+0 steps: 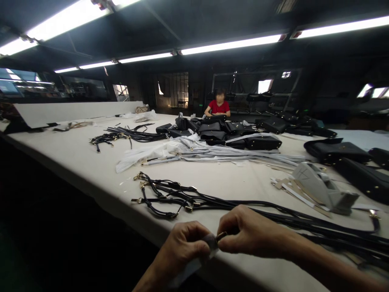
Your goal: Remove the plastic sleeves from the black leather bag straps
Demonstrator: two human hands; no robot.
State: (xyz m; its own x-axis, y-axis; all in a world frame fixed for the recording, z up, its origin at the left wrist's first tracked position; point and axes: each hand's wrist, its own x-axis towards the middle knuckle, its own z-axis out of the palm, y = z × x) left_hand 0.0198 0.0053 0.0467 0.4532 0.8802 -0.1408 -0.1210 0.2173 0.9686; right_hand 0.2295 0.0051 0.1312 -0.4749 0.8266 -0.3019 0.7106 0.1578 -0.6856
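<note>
Over the table's near edge, my two hands meet with the fingers of both closed. My left hand point(180, 247) pinches a piece of thin whitish wrapping point(210, 241), whose lower part hangs below that hand. Between thumb and forefinger, my right hand point(251, 231) grips a small dark strap end with a gold-coloured metal fitting point(221, 236); most of it is hidden by the fingers. Just beyond the hands lies a bundle of black straps point(231, 202) with gold clasps and buckles, running right under my right forearm.
On the pale table point(100, 170), straps in white wrapping point(209, 154) lie mid-table, with more black straps point(136, 134) behind left. Black bags point(215, 132) pile farther back. At right stands a grey tape dispenser point(319, 186) by paper strips point(299, 196). A person in red point(219, 107) sits opposite.
</note>
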